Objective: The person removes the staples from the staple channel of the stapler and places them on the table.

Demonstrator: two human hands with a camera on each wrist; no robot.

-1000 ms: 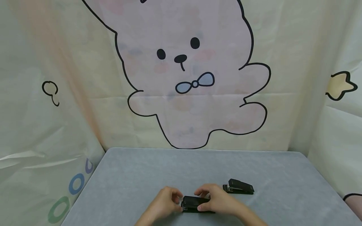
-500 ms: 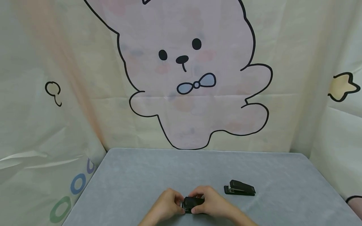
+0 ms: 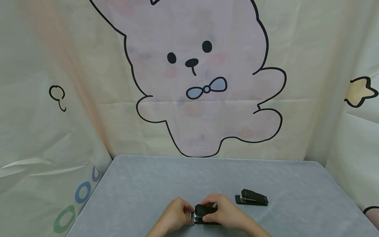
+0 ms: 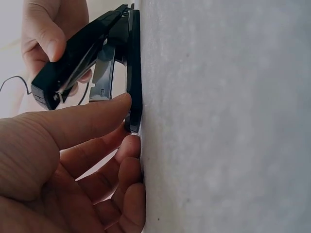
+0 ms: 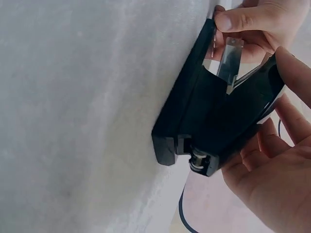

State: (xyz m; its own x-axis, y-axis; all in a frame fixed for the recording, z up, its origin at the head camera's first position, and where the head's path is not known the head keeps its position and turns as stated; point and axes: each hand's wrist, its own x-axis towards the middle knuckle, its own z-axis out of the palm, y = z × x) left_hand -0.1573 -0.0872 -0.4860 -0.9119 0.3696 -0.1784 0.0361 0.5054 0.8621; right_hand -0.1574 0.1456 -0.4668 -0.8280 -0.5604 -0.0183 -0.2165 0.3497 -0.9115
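A black stapler (image 3: 204, 210) stands on the grey cloth-covered table between both hands, its top arm (image 5: 252, 107) swung up from the base (image 4: 134, 63). A silver staple magazine (image 4: 103, 73) shows in the gap. My left hand (image 3: 177, 214) pinches the front end of the base, thumb on its upper side and fingers low against the cloth. From the other side, my right hand (image 3: 225, 212) grips the raised arm between thumb and fingers. The hinge (image 5: 199, 158) is at the rear end in the right wrist view.
A second black stapler (image 3: 252, 198) sits farther back to the right, its arm slightly raised. The table (image 3: 165, 174) has rounded far corners. Light curtains (image 3: 296, 125) with a printed bear surround it on the back and sides.
My right hand has moved left along the stapler, closer to my left hand. The stapler's top arm has tipped upward. My left hand has come up to the front end of the base.
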